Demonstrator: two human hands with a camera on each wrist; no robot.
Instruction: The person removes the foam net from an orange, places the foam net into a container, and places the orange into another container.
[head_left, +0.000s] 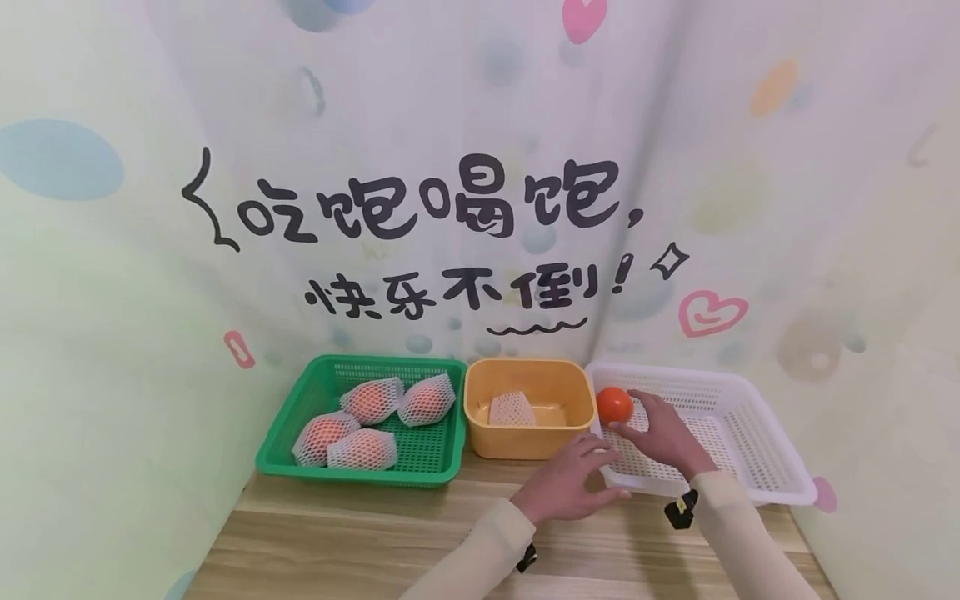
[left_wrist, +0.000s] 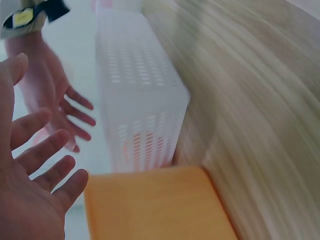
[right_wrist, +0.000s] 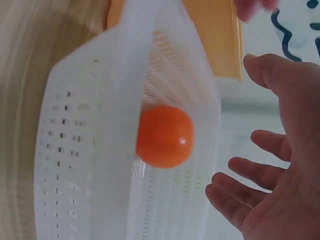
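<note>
A smooth, round orange-red fruit [head_left: 616,406] lies at the left end of the white perforated basket [head_left: 750,442]; in the right wrist view the whole fruit [right_wrist: 166,136] shows apart from the fingers. Over that basket is my right hand [head_left: 663,433], thumb and fingers parted beside the fruit, holding nothing. My left hand [head_left: 562,486] hovers before the gap between the yellow bin [head_left: 525,446] and the white basket. Its fingers [left_wrist: 42,150] are spread and bare in the left wrist view. Inside the yellow bin rests a white foam net sleeve [head_left: 512,409].
A green basket [head_left: 360,477] at the left holds several orange-red fruits in white foam nets [head_left: 362,450]. All three containers stand side by side on a wooden table [head_left: 337,533], against a printed wall cloth [head_left: 450,108].
</note>
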